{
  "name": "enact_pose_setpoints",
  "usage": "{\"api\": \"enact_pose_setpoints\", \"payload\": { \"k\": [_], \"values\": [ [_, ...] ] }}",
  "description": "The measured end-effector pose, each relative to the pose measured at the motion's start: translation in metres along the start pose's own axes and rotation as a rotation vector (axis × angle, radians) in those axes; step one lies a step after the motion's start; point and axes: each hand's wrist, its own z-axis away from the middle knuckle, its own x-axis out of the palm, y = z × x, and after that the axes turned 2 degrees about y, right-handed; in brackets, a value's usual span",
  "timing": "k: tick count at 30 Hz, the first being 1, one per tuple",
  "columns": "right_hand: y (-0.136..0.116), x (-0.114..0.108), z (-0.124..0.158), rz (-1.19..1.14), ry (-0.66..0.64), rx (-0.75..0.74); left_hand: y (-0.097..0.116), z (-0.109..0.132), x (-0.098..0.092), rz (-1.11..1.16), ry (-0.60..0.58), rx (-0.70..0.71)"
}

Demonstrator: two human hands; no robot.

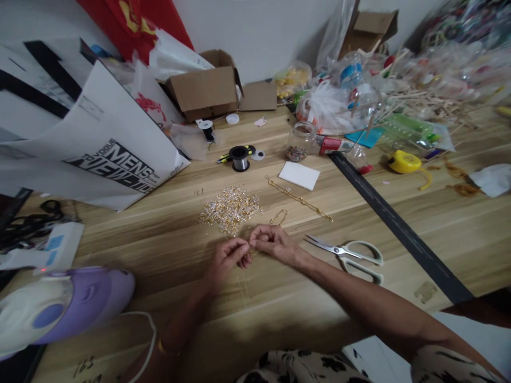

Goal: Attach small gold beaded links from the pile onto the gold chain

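Note:
Above the wood-grain table, my left hand (228, 257) and my right hand (275, 243) meet with their fingertips pinched together. Between them is a thin gold beaded strand (253, 252), mostly hidden by the fingers. Fine, clear thread hangs faintly below my left hand. Just beyond my hands lies a heap of small gold and clear beads (231, 209). A short piece of gold chain (280, 214) curves out beyond my right hand. Farther off lies a longer gold beaded chain (301, 200). Scissors (344, 251) with pale handles rest to the right, their blades parted.
A spool of wire (240, 158), a glass jar of beads (298, 142) and a white card (299, 175) stand or lie farther back. A dark strip (395, 223) crosses the right side. A paper bag (131, 143) and a purple appliance (91, 298) occupy the left.

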Motion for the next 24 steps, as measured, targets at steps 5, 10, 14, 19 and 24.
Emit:
{"api": "enact_pose_setpoints", "payload": {
  "k": [5, 10, 14, 19, 24],
  "values": [
    [0.0010, -0.0002, 0.0009, 0.050, 0.010, -0.016, -0.0023, 0.0003, -0.0012, 0.012, -0.007, -0.002],
    [0.0017, -0.0003, 0.0016, 0.130, 0.007, 0.005, -0.0046, 0.0018, -0.0010, 0.023, 0.029, 0.001],
    [0.0029, -0.0007, 0.0033, 0.214, 0.002, -0.009, -0.0039, 0.0026, 0.0006, 0.013, 0.066, 0.013],
    [0.0047, -0.0010, 0.0067, 0.378, -0.038, -0.027, -0.0050, 0.0021, -0.0011, -0.040, 0.076, 0.050],
    [0.0058, -0.0025, 0.0074, 0.450, -0.011, -0.032, -0.0087, 0.0014, -0.0038, -0.142, 0.060, 0.060]
  ]
}}
